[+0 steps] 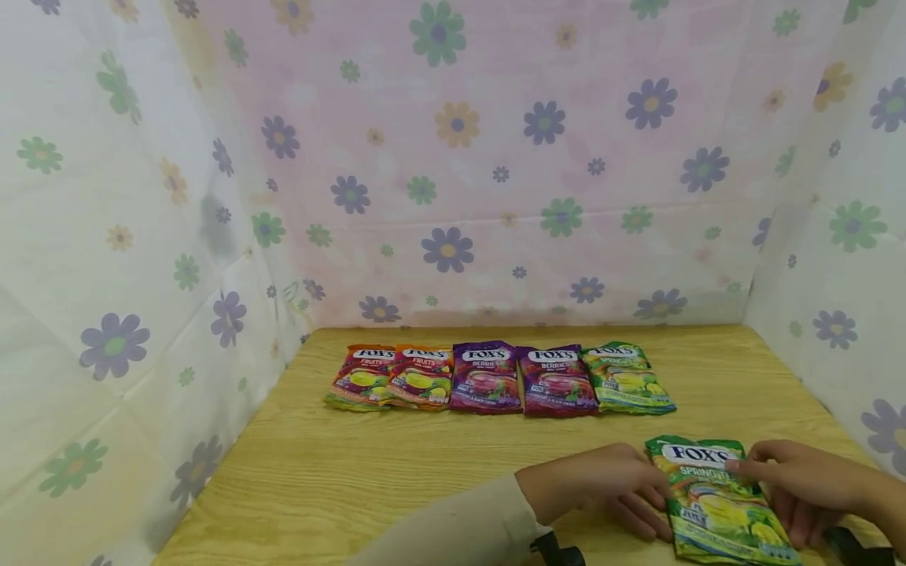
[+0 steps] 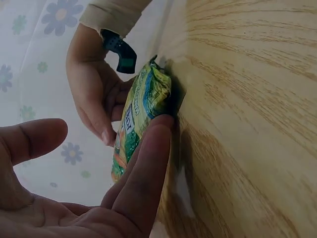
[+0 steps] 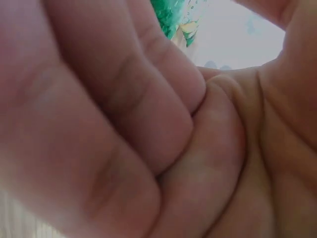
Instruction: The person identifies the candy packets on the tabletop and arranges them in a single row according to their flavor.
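Note:
A green Fox's spring tea candy bag (image 1: 725, 507) lies face up near the table's front right, between both hands. My left hand (image 1: 612, 487) touches its left edge, fingers extended; the left wrist view shows the thumb held apart from the bag (image 2: 143, 106). My right hand (image 1: 814, 479) holds the opposite edge, thumb on the printed front and other fingers bent at the side. Those bent fingers (image 3: 109, 94) fill most of the right wrist view and hide most of the bag there.
Along the back of the wooden table (image 1: 425, 472) is a row of candy bags: two orange fruits bags (image 1: 421, 377), two purple berries bags (image 1: 486, 377) and one green bag (image 1: 628, 379). Flower-patterned cloth (image 1: 495, 220) walls the back and both sides.

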`<state>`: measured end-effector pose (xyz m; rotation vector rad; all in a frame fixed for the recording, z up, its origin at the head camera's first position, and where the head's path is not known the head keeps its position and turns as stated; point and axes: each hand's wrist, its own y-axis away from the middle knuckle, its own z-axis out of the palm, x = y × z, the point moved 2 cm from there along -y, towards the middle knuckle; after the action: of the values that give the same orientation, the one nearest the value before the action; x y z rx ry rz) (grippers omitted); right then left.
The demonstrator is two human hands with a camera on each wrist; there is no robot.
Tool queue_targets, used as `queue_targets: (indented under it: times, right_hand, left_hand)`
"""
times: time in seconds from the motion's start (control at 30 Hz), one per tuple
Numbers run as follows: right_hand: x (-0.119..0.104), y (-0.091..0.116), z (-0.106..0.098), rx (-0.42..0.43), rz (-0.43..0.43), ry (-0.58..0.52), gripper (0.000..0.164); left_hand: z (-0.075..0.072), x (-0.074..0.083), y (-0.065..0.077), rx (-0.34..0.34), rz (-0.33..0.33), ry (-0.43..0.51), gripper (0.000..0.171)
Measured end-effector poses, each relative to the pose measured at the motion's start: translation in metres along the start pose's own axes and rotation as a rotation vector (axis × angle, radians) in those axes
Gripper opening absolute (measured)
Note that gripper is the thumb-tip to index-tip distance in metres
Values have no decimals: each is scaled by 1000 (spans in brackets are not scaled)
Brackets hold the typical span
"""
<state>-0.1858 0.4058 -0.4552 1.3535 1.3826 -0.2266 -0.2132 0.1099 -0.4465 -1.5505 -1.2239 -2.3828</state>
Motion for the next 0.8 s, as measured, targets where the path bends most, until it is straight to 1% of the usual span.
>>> queue_targets:
  times: [0.13,0.23,0.33,0.5,0.67,0.73,0.8]
  right_hand:
    - [-1,-2,1,-22,-70,32,38]
    - [-2,-3,1,-34,-114,42,34]
    - [-2,-4,-1,-38,-139,46,31]
    - [-4,-4,-4,-42,-160,66,30]
    - [-6,-4,-9,-9,-132,89,32]
    - [-7,-4,-11,4,-117,89,35]
    - [-9,-3,-13,9,-125,98,35]
  left_hand:
    - [3,0,-2,-13,-11,1,21]
    - [3,-1,-3,-24,-11,9,21]
    - [5,-1,-4,-30,-7,32,20]
    - [7,2,-3,-37,5,49,14]
    - [11,7,1,-40,40,18,12]
    - [12,10,2,-28,48,15,12]
    - [12,12,2,-16,57,20,13]
